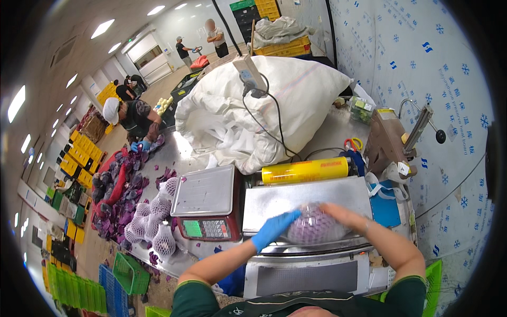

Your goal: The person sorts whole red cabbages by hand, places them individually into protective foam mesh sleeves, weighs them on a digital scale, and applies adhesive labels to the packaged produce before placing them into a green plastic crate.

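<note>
A red cabbage (312, 228) in a white foam net, with shiny clear film over it, sits at the front of a metal wrapping plate (348, 193). My left hand (275, 229), in a blue glove, grips its left side. Against its upper right side is my bare right hand (346, 215), fingers curved over it. The fingertips of both hands are partly hidden. Just beyond the plate lies a yellow roll of film (306, 170). A red scale (203, 196) with a steel pan stands to the left.
Several netted cabbages (163, 242) lie left of the scale, near loose purple leaves (113, 182). A large white sack (301, 100) fills the far side. A co-worker (132, 119) bends over the table at far left. Scissors (353, 143) and a blue board (385, 206) are at right.
</note>
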Action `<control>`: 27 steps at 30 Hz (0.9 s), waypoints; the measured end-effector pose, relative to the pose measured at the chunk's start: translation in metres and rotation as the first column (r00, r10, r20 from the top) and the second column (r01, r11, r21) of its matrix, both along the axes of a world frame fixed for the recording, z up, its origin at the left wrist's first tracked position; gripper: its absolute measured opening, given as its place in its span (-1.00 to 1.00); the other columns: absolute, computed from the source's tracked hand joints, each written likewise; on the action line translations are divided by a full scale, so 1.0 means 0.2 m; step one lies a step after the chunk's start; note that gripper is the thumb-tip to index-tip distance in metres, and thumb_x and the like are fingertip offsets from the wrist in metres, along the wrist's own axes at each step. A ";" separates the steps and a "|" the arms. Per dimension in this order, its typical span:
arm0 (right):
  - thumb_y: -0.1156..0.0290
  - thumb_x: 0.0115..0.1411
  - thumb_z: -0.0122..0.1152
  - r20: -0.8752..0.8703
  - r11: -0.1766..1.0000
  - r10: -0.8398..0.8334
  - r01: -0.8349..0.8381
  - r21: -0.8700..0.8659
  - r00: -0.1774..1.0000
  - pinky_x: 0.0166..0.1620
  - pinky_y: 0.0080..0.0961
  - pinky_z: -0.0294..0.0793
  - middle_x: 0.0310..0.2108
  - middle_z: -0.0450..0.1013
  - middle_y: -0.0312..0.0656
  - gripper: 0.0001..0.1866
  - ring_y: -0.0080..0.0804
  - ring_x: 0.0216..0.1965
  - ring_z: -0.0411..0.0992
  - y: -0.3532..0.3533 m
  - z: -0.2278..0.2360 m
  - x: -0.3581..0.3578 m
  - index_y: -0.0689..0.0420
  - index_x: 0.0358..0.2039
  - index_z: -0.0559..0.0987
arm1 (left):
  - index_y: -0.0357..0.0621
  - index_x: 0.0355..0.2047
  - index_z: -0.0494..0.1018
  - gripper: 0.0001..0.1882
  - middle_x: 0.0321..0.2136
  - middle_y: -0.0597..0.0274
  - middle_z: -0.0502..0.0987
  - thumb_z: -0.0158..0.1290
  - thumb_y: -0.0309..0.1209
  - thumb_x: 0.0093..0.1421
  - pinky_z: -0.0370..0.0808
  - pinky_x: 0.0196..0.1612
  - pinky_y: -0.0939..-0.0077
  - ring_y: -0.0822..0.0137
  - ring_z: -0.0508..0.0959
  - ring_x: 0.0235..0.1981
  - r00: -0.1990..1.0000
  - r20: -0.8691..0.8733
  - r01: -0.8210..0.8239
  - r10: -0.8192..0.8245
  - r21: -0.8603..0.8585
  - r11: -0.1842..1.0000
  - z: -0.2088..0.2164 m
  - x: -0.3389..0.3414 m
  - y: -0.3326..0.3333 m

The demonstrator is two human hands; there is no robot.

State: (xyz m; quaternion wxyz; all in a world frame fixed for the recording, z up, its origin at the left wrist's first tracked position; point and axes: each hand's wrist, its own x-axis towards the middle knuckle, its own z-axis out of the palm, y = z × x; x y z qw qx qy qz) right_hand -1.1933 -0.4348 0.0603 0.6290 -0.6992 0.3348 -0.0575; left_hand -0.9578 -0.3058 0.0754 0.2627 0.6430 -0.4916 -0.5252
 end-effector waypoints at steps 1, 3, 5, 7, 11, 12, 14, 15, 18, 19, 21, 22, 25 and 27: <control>-0.11 0.31 -0.17 -0.024 0.961 -0.056 0.060 0.271 0.998 -0.03 -0.38 0.36 -0.18 0.48 -0.12 -0.41 -0.40 -0.18 0.40 0.20 0.12 -0.01 0.22 -0.11 0.50 | -0.14 0.26 0.22 -0.16 0.13 -0.11 0.38 -0.18 0.27 0.22 0.26 0.22 0.40 0.07 0.41 0.15 0.993 -0.115 0.035 -0.032 0.030 0.999 0.03 -0.02 0.18; -0.02 0.37 -0.27 -0.264 0.958 0.262 -0.282 -0.041 0.928 -0.12 -0.40 0.42 -0.25 0.51 -0.13 -0.43 -0.42 -0.26 0.40 0.41 0.26 -0.09 0.27 -0.26 0.52 | -0.11 0.29 0.17 -0.20 0.19 -0.03 0.33 -0.26 0.24 0.27 0.21 0.26 0.43 0.12 0.32 0.22 0.991 -0.031 0.133 -0.130 0.280 0.951 0.30 -0.12 0.44; -0.09 0.37 -0.32 -0.159 0.935 0.295 -0.250 0.252 0.942 0.09 -0.39 0.31 0.02 0.40 -0.05 -0.37 -0.32 0.00 0.33 0.60 0.25 -0.17 0.25 0.01 0.43 | -0.11 0.31 0.13 -0.22 0.24 0.00 0.26 -0.30 0.22 0.31 0.16 0.29 0.42 0.15 0.26 0.26 0.957 -0.205 0.243 -0.204 0.193 0.950 0.11 -0.15 0.64; -0.18 0.36 -0.37 -0.223 0.813 0.200 -0.034 0.581 0.954 0.27 -0.32 0.14 0.26 0.21 -0.07 -0.30 -0.27 0.26 0.18 0.75 0.23 -0.20 0.09 0.25 0.29 | -0.11 0.28 0.18 -0.18 0.24 -0.09 0.24 -0.31 0.27 0.28 0.14 0.31 0.35 0.16 0.22 0.29 0.947 -0.319 0.164 -0.020 0.433 0.886 0.22 -0.22 0.68; -0.38 0.26 -0.50 -0.181 0.726 0.009 0.118 0.677 0.983 -0.12 -0.21 0.56 -0.09 0.52 -0.11 -0.12 -0.22 -0.08 0.51 0.73 -0.24 -0.39 0.12 0.20 0.32 | -0.19 0.19 0.28 -0.14 0.02 -0.01 0.46 -0.25 0.33 0.22 0.43 0.01 0.56 0.22 0.50 0.00 0.638 -0.723 0.377 0.265 0.593 0.711 -0.23 -0.19 0.57; -0.23 0.31 -0.36 -0.008 0.637 -0.030 0.025 0.770 1.000 -0.13 -0.23 0.57 -0.13 0.52 -0.05 -0.24 -0.20 -0.14 0.53 0.74 -0.30 -0.47 0.17 0.20 0.31 | -0.15 0.17 0.31 -0.24 -0.17 0.15 0.57 -0.23 0.25 0.27 0.44 -0.18 0.73 0.34 0.56 -0.18 0.626 -0.752 0.403 0.205 0.537 0.741 -0.43 -0.14 0.61; 0.02 0.36 -0.17 0.122 0.658 -0.171 0.021 0.753 0.978 -0.16 -0.32 0.58 -0.21 0.53 0.03 -0.41 -0.21 -0.25 0.56 0.81 -0.31 -0.55 0.23 0.19 0.30 | -0.15 0.09 0.40 -0.37 -0.24 0.19 0.59 -0.15 0.13 0.29 0.44 -0.22 0.73 0.39 0.56 -0.24 0.300 -0.944 0.615 0.135 0.299 0.729 -0.60 -0.07 0.76; 0.13 0.36 -0.11 0.101 0.745 -0.241 0.117 0.657 0.965 -0.17 -0.38 0.57 -0.26 0.54 0.04 -0.47 -0.23 -0.30 0.56 0.93 -0.19 -0.56 0.25 0.19 0.30 | -0.17 0.04 0.44 -0.43 -0.25 0.19 0.60 -0.09 0.07 0.29 0.46 -0.21 0.69 0.40 0.57 -0.25 0.457 -0.886 0.493 0.079 0.326 0.807 -0.51 -0.01 0.89; 0.50 0.26 -0.01 0.006 0.792 -0.356 0.298 0.532 0.935 -0.44 -0.61 0.49 -0.49 0.53 -0.10 -0.59 -0.45 -0.53 0.50 1.23 -0.10 -0.56 0.25 0.13 0.37 | -0.26 -0.13 0.53 -0.59 -0.28 0.15 0.61 0.05 -0.13 0.25 0.49 -0.17 0.56 0.42 0.57 -0.26 0.951 -0.294 0.000 0.093 0.302 0.953 -0.12 0.09 1.25; 0.48 0.27 -0.03 -0.059 0.846 -0.295 0.289 0.448 0.954 -0.53 -0.66 0.43 -0.55 0.50 -0.17 -0.64 -0.52 -0.59 0.46 1.34 -0.21 -0.57 0.24 0.07 0.44 | -0.28 -0.18 0.55 -0.63 -0.31 0.15 0.61 0.07 -0.18 0.25 0.49 -0.17 0.56 0.43 0.58 -0.27 0.958 -0.246 -0.069 0.146 0.295 0.953 -0.11 0.10 1.38; 0.47 0.27 -0.04 -0.199 0.892 -0.287 0.338 0.302 0.937 -0.60 -0.65 0.32 -0.61 0.44 -0.29 -0.72 -0.60 -0.67 0.35 1.60 -0.49 -0.61 0.23 -0.08 0.56 | -0.32 -0.21 0.55 -0.65 -0.36 0.17 0.61 0.05 -0.21 0.27 0.50 -0.26 0.57 0.42 0.58 -0.39 0.805 -0.293 -0.328 0.516 0.504 0.799 -0.24 0.12 1.64; 0.46 0.26 -0.01 -0.247 0.865 -0.326 0.394 0.312 0.912 -0.61 -0.65 0.31 -0.62 0.44 -0.30 -0.74 -0.61 -0.67 0.34 1.69 -0.59 -0.61 0.22 -0.11 0.57 | -0.32 -0.20 0.55 -0.65 -0.36 0.17 0.61 0.04 -0.22 0.28 0.50 -0.29 0.57 0.41 0.58 -0.41 0.653 -0.391 -0.364 0.649 0.590 0.721 -0.36 0.12 1.75; 0.39 0.27 0.04 -0.320 0.914 -0.205 0.298 0.276 0.925 -0.49 -0.59 0.40 -0.56 0.49 -0.28 -0.74 -0.54 -0.59 0.41 1.77 -0.81 -0.55 0.25 -0.14 0.59 | -0.32 -0.09 0.50 -0.63 -0.22 0.11 0.60 -0.05 -0.24 0.33 0.53 -0.17 0.50 0.34 0.60 -0.25 0.519 -0.535 -0.168 0.667 0.701 0.693 -1.10 0.10 2.04; 0.33 0.23 0.08 -0.308 0.960 -0.101 0.175 0.221 0.946 -0.42 -0.52 0.48 -0.51 0.52 -0.16 -0.66 -0.44 -0.54 0.46 1.87 -1.26 -0.55 0.22 -0.05 0.55 | -0.21 -0.09 0.53 -0.64 -0.22 0.10 0.60 -0.03 -0.20 0.30 0.48 -0.08 0.44 0.32 0.56 -0.22 0.942 -0.296 -0.039 0.158 0.370 0.928 -1.42 -0.18 1.83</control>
